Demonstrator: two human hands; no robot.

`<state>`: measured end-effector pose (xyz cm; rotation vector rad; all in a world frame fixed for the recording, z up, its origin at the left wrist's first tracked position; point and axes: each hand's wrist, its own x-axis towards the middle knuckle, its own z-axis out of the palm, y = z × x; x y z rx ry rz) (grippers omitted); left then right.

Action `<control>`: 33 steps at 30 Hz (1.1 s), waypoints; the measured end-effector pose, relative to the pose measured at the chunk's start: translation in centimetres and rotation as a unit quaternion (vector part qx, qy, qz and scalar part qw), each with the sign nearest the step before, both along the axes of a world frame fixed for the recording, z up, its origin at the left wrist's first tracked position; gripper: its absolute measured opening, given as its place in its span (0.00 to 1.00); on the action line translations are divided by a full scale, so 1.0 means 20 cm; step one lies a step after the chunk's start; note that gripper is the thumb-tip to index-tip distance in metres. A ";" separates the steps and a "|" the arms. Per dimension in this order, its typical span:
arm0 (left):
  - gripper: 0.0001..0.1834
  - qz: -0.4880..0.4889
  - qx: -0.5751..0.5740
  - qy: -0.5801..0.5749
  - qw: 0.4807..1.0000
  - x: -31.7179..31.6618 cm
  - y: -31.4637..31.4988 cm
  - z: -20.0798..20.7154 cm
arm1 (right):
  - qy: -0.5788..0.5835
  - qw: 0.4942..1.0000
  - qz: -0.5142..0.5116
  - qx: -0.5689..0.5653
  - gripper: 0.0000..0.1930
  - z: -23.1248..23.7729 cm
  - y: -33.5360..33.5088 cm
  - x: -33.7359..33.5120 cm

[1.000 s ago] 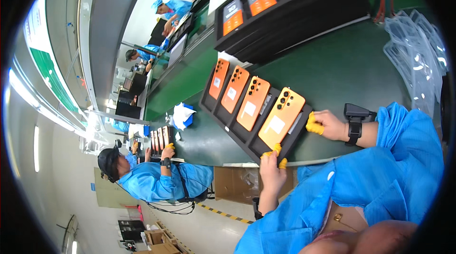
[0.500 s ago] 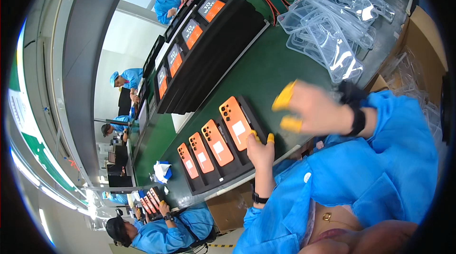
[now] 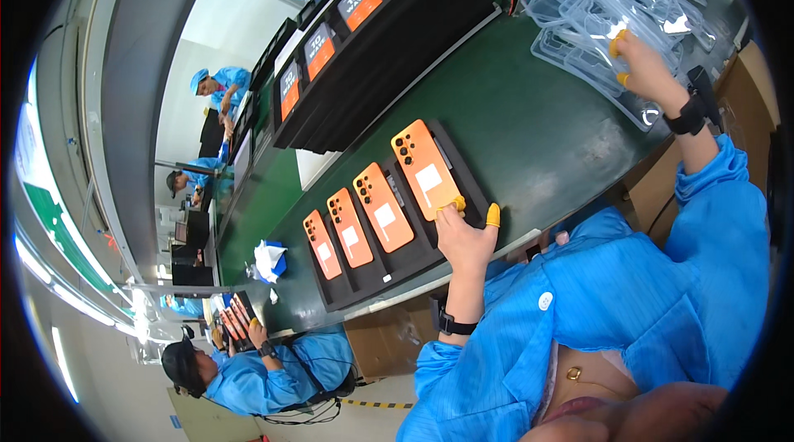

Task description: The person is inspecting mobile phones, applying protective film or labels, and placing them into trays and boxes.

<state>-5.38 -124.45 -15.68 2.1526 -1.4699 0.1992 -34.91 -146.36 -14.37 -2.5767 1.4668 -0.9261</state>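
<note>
Covers (image 3: 579,41): beneath parted fingers (image 3: 616,43) of right hand (image 3: 647,71); grip unclear.
Phone (image 3: 423,161): lengthwise away from left hand (image 3: 466,241), fingers spread.

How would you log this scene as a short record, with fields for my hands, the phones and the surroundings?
Left hand: at the near right corner of the black tray, fingertips by the lower end of the rightmost phone
Right hand: at the pile of clear plastic shells, thumb and forefinger apart; grip unclear
Phones: four, orange, backs up, in a row in the tray, white label on each
Finger covers: yellow, on both hands
Work surface: green
Farther back: black stack topped with grey-and-orange boxes
</note>
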 end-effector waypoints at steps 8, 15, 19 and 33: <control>0.24 -0.033 -0.123 0.378 0.917 0.28 0.05 -0.02 | -0.053 0.992 -0.027 0.111 0.14 0.09 -0.12 -0.15; 0.30 0.024 0.091 0.085 0.992 0.49 -0.05 0.02 | -0.111 0.978 0.169 -0.048 0.10 0.45 0.22 0.13; 0.29 0.134 0.085 0.056 0.986 0.44 -0.10 0.08 | 0.171 0.885 0.362 0.239 0.06 0.11 0.40 0.41; 0.17 -0.131 -0.145 0.489 0.850 0.20 -0.10 0.25 | -0.289 0.851 0.297 0.323 0.20 -0.01 0.48 0.79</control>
